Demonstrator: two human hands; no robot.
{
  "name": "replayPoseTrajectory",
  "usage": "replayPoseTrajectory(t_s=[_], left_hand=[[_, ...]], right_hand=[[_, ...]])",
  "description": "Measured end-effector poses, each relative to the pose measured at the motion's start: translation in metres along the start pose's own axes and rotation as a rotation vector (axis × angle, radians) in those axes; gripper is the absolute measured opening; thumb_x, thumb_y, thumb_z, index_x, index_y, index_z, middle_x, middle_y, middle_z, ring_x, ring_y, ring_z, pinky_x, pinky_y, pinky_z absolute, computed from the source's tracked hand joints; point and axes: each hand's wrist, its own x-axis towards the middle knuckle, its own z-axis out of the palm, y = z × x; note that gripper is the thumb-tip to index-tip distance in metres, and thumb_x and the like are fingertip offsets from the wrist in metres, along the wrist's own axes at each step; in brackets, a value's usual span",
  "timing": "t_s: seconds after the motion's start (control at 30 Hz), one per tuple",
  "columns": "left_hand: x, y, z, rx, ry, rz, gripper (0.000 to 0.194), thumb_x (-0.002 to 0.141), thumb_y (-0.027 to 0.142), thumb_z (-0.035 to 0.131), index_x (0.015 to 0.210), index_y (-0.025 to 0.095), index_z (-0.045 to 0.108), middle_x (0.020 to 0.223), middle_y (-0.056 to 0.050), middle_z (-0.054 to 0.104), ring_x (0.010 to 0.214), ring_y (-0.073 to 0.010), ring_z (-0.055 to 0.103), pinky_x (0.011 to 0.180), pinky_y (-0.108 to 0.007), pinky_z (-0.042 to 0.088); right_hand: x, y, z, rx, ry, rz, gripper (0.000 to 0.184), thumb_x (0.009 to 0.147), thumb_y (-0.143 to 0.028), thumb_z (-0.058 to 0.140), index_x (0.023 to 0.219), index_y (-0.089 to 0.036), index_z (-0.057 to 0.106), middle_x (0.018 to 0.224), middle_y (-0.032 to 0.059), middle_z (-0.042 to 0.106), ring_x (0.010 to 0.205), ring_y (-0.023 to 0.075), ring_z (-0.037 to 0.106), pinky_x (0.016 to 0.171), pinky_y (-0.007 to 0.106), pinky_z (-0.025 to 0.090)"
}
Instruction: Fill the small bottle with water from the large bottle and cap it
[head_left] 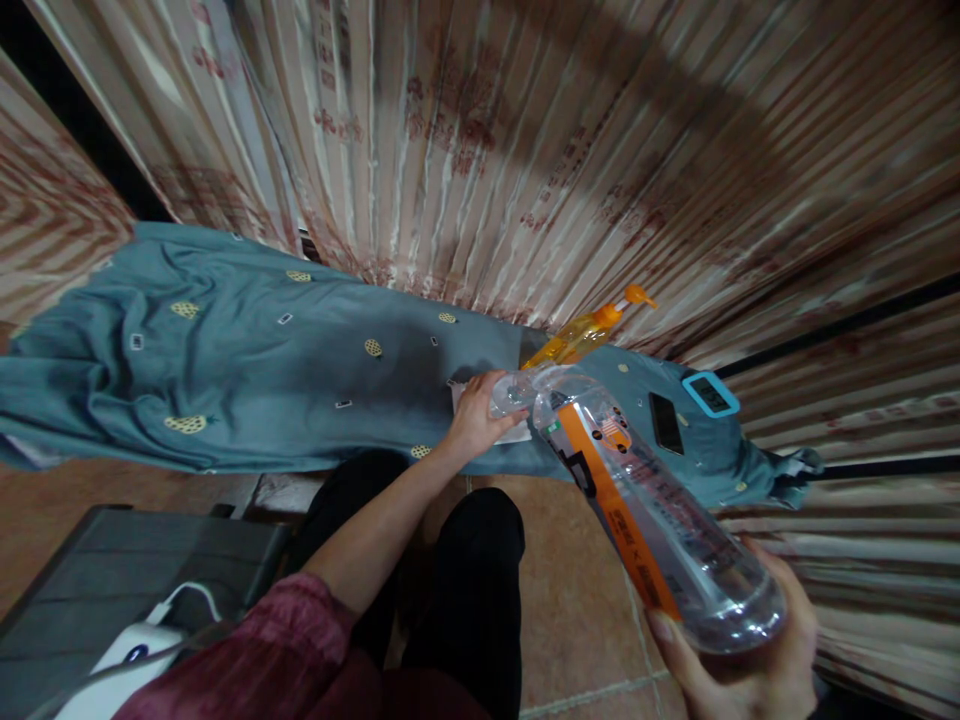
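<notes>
My right hand (765, 640) is wrapped round the base of a large clear plastic bottle (660, 510) with an orange label. The bottle is tilted, its top pointing down and left toward my left hand (480, 410). Between the left fingers is a small clear container (509, 395), right by the bottle's top; whether the two touch I cannot tell. Under that hand lies a pale sheet (517, 433) on the teal cloth (285, 370). Just behind stands a yellow pump bottle (577, 338) with an orange pump head.
A dark phone (666, 423) and a blue-framed digital clock (711, 394) lie on the cloth at right. Pleated curtains (450, 140) hang behind. At lower left, a white device (135, 650) with a cable rests on a grey seat (150, 550).
</notes>
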Motion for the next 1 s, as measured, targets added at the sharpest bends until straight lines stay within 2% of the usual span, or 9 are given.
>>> replayPoseTrajectory(t_s=[0.2,0.37,0.73,1.0], left_hand=[[0.0,0.002,-0.001,0.002,-0.001,0.002,0.052,0.07,0.031,0.076,0.116,0.021,0.054,0.114,-0.007,0.063,0.107,-0.0266,0.059,0.094,-0.041,0.047],[0.0,0.002,-0.001,-0.003,-0.003,-0.009,0.052,0.07,0.032,0.075,0.116,0.02,0.054,0.113,-0.008,0.064,0.107,-0.0269,0.059,0.095,-0.041,0.047],[0.0,0.0,-0.001,-0.007,0.001,0.006,0.051,0.07,0.034,0.075,0.116,0.02,0.055,0.113,-0.009,0.063,0.108,-0.0275,0.059,0.095,-0.042,0.047],[0.0,0.001,-0.001,-0.005,0.0,0.003,0.052,0.071,0.032,0.075,0.117,0.021,0.054,0.113,-0.008,0.064,0.108,-0.0269,0.059,0.095,-0.042,0.047]], right_hand=[[-0.001,0.001,-0.001,0.003,0.006,0.039,0.098,0.063,-0.048,0.077,0.144,-0.016,0.034,0.128,0.018,0.051,0.117,0.0365,0.053,0.099,0.06,0.041],[0.001,-0.005,0.0,0.004,-0.011,0.029,0.094,0.065,-0.048,0.076,0.144,-0.018,0.034,0.128,0.0163,0.051,0.117,0.0336,0.054,0.097,0.055,0.046],[0.004,0.001,-0.003,-0.025,-0.023,-0.068,0.093,0.065,-0.045,0.076,0.144,-0.019,0.034,0.126,0.016,0.052,0.113,0.032,0.056,0.092,0.051,0.049],[0.002,0.007,-0.003,0.009,-0.018,-0.043,0.094,0.063,-0.045,0.077,0.143,-0.019,0.036,0.128,0.0166,0.05,0.116,0.0342,0.053,0.097,0.056,0.044]])
